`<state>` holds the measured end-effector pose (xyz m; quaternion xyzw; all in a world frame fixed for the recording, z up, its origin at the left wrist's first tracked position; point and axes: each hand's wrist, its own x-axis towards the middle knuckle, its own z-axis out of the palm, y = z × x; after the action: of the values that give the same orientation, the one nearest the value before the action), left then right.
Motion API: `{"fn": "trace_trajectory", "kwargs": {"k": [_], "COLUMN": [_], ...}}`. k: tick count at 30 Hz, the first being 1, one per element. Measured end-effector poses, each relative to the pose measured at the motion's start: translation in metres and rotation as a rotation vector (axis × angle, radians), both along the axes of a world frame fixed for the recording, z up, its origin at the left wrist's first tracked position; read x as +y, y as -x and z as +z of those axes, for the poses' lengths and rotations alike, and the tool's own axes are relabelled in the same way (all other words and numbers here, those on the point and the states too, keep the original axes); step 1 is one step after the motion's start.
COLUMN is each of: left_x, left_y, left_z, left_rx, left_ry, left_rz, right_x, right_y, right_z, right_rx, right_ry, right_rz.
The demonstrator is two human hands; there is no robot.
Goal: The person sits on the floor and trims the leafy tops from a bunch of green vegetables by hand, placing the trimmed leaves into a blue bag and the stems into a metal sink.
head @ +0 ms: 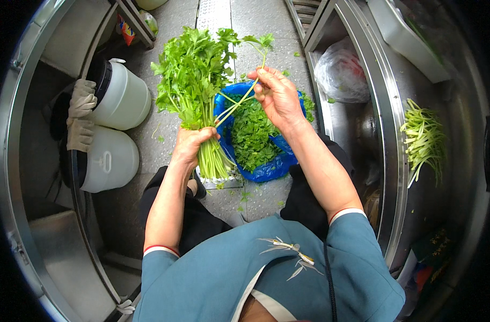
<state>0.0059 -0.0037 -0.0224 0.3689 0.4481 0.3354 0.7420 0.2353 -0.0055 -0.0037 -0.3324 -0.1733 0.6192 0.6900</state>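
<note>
My left hand point(192, 145) is closed around the stems of a thick bunch of leafy celery point(192, 80), leaves pointing away from me and cut-looking stem ends towards me. Between the thumb and fingers of my right hand point(278, 91) is a thin celery stalk point(245, 96) with leaves at its tip; its lower end runs back to the bunch at my left hand. Below my hands, a blue plastic bag point(265, 174) stands open on the floor, holding a heap of loose green leaves point(251, 141). Part of the bag is hidden behind the bunch and my right hand.
At the left stand two white plastic drums point(122, 96) beside work gloves point(82, 114) hung on a rail. On the right, a steel counter point(394, 161) bears pale green stalks point(422, 137) and a white tray point(406, 40); a clear plastic bag point(341, 72) lies on the shelf below. Leaf scraps dot the tiled floor.
</note>
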Motion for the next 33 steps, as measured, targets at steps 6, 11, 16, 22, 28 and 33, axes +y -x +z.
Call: {"fn": "trace_trajectory", "kwargs": {"k": [6, 11, 16, 22, 28, 33], "left_x": [-0.003, -0.004, -0.004, -0.005, -0.006, -0.005], "left_y": [-0.001, -0.002, -0.002, -0.007, -0.007, 0.001], "left_z": [0.001, -0.001, -0.002, 0.001, 0.006, -0.001], "left_rx": [0.026, 0.067, 0.136, 0.140, 0.133, 0.136], "left_ry": [-0.047, -0.080, -0.109, -0.154, -0.189, -0.180], "left_rz": [-0.002, -0.037, -0.050, -0.078, -0.089, -0.078], "right_x": [0.009, 0.009, 0.008, 0.005, 0.010, 0.006], "right_y": [-0.013, -0.020, -0.023, -0.016, -0.016, -0.037], "right_z": [0.005, 0.010, 0.016, 0.017, 0.011, 0.021], "right_rx": [-0.084, -0.073, -0.119, -0.188, -0.216, -0.146], "right_ry": [-0.028, 0.059, 0.125, 0.174, 0.153, 0.098], "right_rz": [-0.108, -0.164, -0.203, -0.254, -0.337, -0.252]}}
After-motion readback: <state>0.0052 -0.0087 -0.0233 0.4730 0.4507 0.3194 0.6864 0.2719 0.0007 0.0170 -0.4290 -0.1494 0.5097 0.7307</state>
